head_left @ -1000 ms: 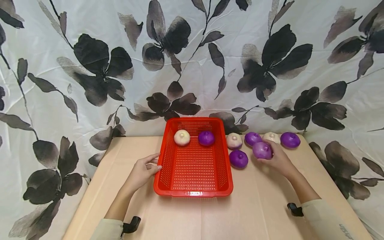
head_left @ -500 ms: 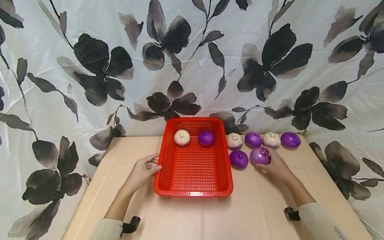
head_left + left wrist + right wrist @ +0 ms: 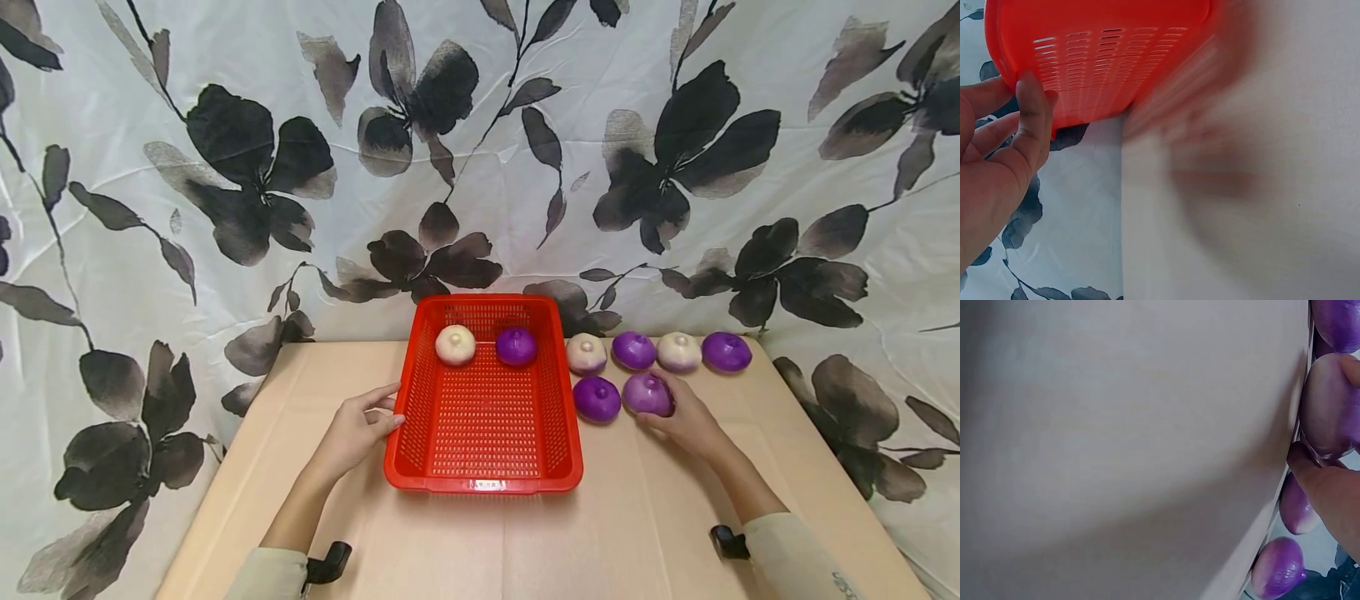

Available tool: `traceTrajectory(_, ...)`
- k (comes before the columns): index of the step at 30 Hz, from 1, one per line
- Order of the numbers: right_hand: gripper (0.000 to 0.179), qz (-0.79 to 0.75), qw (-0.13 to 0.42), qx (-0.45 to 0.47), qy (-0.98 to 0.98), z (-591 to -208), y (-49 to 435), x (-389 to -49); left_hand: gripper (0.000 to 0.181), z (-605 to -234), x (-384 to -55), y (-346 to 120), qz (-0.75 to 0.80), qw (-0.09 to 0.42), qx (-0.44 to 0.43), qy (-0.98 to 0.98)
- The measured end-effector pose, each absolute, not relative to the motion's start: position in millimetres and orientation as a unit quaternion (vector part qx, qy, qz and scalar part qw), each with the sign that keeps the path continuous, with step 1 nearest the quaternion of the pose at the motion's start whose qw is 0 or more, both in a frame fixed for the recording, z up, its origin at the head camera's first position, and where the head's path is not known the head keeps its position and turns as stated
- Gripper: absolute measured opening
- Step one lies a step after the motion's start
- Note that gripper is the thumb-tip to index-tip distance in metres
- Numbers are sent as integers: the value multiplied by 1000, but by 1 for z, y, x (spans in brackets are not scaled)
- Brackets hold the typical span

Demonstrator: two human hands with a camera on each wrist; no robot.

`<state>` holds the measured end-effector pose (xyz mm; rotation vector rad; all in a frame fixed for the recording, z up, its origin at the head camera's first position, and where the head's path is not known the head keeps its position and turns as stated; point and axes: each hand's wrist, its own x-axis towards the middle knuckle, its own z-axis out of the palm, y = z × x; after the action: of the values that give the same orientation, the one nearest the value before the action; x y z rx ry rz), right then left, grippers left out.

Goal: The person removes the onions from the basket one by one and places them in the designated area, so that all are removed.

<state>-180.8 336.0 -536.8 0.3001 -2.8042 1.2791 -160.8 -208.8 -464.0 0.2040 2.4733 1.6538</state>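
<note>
My right hand [image 3: 686, 417] holds a purple onion [image 3: 647, 394] around its right side, low over the table. Right beside that onion sits another purple onion [image 3: 597, 399]. The wrist camera of that hand catches the held onion [image 3: 1329, 406] at the right edge of its view, its side pale below the purple. At the left, my other hand [image 3: 360, 429] pinches the side rim of a red perforated basket [image 3: 483, 483]. In the left wrist view its thumb and fingers meet at the basket's edge. Inside the basket lie a white onion [image 3: 455, 345] and a purple onion [image 3: 516, 346].
Behind the held onion, a back row on the table [image 3: 450, 550] runs white onion [image 3: 586, 353], purple onion [image 3: 633, 350], white onion [image 3: 679, 351], purple onion [image 3: 726, 352]. A flower-printed cloth [image 3: 525, 208] hangs along the table's far edge.
My right hand has brought the purple onion left and down, in beside the other front one. The left hand and the basket have stayed in place.
</note>
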Motion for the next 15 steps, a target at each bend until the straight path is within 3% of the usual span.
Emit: traceTrajectory(15, 89, 419, 19, 97, -902, -540, 336, -180, 60, -461, -159, -208, 561, 80, 68, 821)
